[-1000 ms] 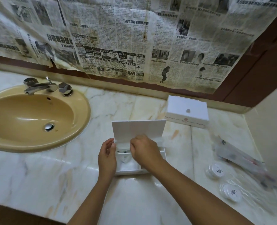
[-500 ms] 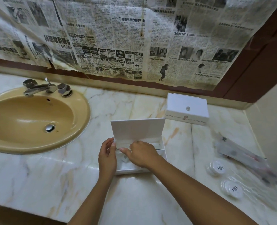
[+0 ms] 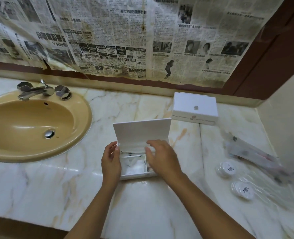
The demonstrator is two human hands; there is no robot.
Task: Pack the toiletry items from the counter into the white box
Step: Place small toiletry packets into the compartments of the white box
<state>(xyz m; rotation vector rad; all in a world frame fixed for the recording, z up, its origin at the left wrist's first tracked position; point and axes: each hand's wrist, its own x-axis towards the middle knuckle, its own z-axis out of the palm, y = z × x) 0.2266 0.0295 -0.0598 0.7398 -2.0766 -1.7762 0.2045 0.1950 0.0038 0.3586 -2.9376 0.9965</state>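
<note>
An open white box (image 3: 134,175) sits mid-counter with its lid (image 3: 142,133) standing upright at the back. Inside I see divided compartments holding white wrapped items (image 3: 134,166). My left hand (image 3: 110,162) rests against the box's left wall, fingers curled on its edge. Over the right compartment hovers my right hand (image 3: 161,158), fingers spread and empty. On the counter to the right lie two round white-capped containers (image 3: 227,169) (image 3: 243,189) and long clear-wrapped packets (image 3: 253,155).
A second, closed white box (image 3: 195,107) stands at the back near the wall. A tan sink (image 3: 30,125) with a chrome tap (image 3: 36,90) fills the left. Newspaper covers the wall above. A side wall bounds the marble counter (image 3: 39,187) on the right.
My right hand has lifted from the box's left compartment and shifted right, its fingers opening. The left hand stayed on the box's left side.
</note>
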